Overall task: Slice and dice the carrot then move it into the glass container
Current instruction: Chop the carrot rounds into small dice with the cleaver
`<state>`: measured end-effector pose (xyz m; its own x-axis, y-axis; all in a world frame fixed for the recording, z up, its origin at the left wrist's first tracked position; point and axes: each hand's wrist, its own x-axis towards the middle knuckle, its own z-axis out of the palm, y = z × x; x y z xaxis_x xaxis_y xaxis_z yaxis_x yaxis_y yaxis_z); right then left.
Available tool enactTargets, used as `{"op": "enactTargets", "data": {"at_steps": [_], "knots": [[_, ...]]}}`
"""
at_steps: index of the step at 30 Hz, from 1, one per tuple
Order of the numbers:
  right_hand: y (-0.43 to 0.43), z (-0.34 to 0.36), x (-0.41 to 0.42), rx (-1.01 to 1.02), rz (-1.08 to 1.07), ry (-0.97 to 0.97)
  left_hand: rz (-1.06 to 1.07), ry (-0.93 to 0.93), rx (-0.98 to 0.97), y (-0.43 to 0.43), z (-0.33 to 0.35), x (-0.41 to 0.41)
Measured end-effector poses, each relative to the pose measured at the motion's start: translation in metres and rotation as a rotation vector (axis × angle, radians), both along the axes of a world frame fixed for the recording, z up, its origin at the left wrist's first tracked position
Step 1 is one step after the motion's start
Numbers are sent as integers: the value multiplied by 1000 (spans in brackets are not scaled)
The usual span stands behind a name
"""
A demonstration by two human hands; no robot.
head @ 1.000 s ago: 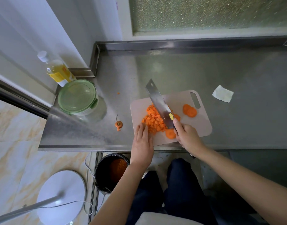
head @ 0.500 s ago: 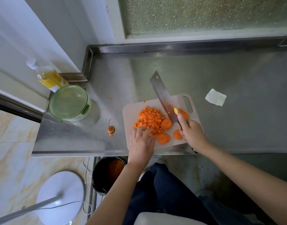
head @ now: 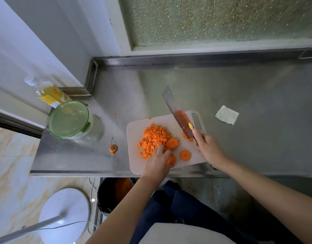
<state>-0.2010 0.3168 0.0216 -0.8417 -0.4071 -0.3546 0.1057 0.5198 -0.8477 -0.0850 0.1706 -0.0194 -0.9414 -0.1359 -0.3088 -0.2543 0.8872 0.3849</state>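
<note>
Your left hand rests on the dice, fingers nearly straight and close together, pinching nothing I can see. Your right hand wraps the handle of the knife. Dice and slices lie on the board at the bench's front edge. The lidded container stands at its left edge. The dice are probably light, stiff and damp, and would scatter, so scoop them. Knife sticker and bottle label are unreadable.

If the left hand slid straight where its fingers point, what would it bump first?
The diced carrot pile on the cutting board; the fingers of the left hand seem at its edge.
</note>
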Motion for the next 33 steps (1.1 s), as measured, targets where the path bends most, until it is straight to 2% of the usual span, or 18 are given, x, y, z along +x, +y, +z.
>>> {"op": "enactTargets", "data": {"at_steps": [6, 10, 13, 18, 21, 26, 33], "knots": [[0, -2, -1, 27, 53, -15, 91, 183, 167, -5, -6, 14], [-6, -1, 7, 62, 118, -8, 403, 356, 284, -18, -1, 27], [-16, 2, 20, 64, 215, -56, 655, 390, 331, -35, 2, 40], [-45, -3, 52, 84, 331, -234, 854, 422, 324, -54, 3, 59], [-60, -16, 70, 72, 401, -295, 914, 434, 310, -56, 8, 65], [-71, -31, 88, 157, 510, -198, 940, 453, 292, -57, 12, 71], [-61, -28, 71, 195, 375, 14, 928, 463, 367, -51, 10, 66]]}}
